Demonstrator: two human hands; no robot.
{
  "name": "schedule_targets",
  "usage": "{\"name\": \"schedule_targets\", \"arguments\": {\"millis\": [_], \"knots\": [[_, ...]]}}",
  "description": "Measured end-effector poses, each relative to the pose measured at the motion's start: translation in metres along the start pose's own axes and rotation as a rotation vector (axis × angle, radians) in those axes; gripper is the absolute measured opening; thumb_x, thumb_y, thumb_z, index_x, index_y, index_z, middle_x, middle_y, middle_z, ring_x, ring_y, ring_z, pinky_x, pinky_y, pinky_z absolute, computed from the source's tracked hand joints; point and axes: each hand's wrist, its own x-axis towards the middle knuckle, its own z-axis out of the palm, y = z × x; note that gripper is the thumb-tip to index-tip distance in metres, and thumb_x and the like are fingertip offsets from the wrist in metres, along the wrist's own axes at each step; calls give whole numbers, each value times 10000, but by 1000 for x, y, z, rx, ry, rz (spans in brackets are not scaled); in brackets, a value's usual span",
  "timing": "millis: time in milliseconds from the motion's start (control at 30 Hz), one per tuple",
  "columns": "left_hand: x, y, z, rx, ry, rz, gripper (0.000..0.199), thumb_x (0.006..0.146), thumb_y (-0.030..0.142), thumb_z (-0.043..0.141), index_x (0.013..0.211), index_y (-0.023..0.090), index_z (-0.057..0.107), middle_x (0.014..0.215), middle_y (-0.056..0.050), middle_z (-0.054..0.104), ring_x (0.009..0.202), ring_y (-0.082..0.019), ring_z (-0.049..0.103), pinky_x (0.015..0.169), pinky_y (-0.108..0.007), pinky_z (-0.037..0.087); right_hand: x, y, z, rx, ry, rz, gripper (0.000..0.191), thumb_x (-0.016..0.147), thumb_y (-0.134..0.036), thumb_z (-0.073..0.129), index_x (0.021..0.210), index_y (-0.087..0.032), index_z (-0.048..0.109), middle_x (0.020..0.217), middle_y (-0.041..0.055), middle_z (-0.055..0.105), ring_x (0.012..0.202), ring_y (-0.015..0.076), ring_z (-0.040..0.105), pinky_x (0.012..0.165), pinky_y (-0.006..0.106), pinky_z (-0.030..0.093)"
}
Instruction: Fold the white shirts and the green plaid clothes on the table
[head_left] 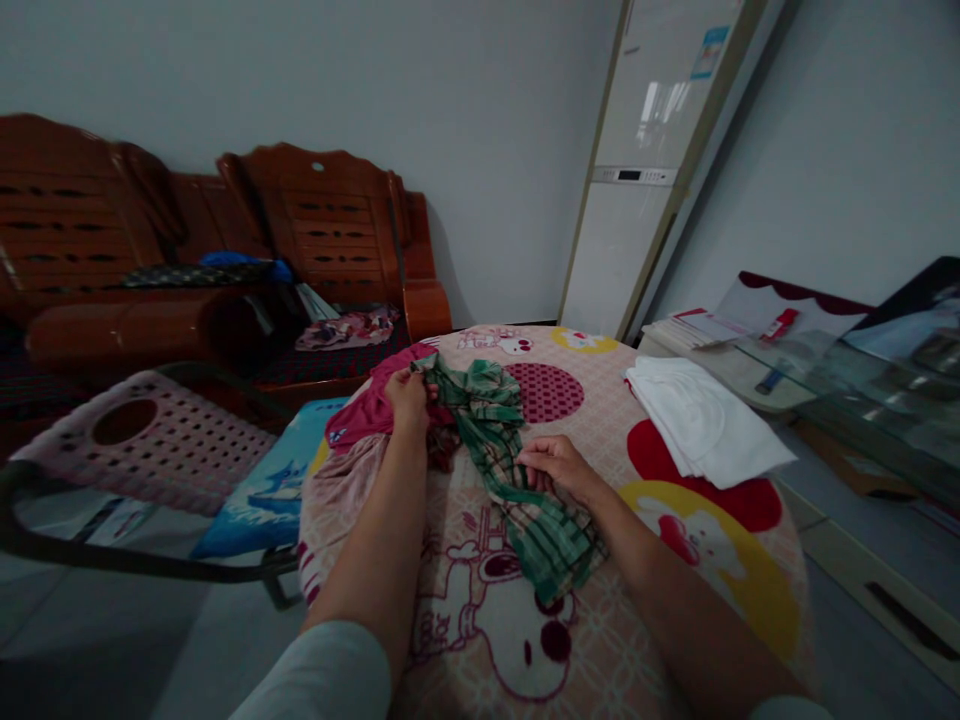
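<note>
Though rumpled, green cloth [487, 445] from left hand [410, 398] to right hand [559, 466].

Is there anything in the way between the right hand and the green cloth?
No, nothing I can see. The right hand's fingers are already right at the edge of the green cloth. The white cloth is off to the right, and the pink cloth is over by the left hand.

Green plaid cloth [491, 440] lies bunched and twisted lengthwise across the patterned round tabletop [600, 640].
</note>
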Motion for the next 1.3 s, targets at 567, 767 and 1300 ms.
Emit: {"name": "schedule_targets", "arguments": {"millis": [567,767,1300], "knots": [[-11,-22,10,252,-200,103,443,786,71,538,1223,124,589,694,-8,672,547,-161,672,543,-255,539,96,-16,17,-762,364,-284,321,795,-213,616,1104,-202,700,969,94,750,951,240,680,846,325,502],[-6,-17,8,256,-186,95,341,803,100,508,1115,116,645,635,3,644,506,-143,635,513,-238,516,85,-36,-20,45,535,-74,246,828,-303,459,978,-184,614,498,-26,602,360,134,518,388,228,414],[-35,-16,46,162,-649,566,559,763,87,489,1313,157,564,1387,-123,565,1175,-201,620,1023,-368,496,60,-83,-136,59,870,-525,359,755,-300,568,1088,-171,607,975,77,704,867,189,690,679,303,576]]}}
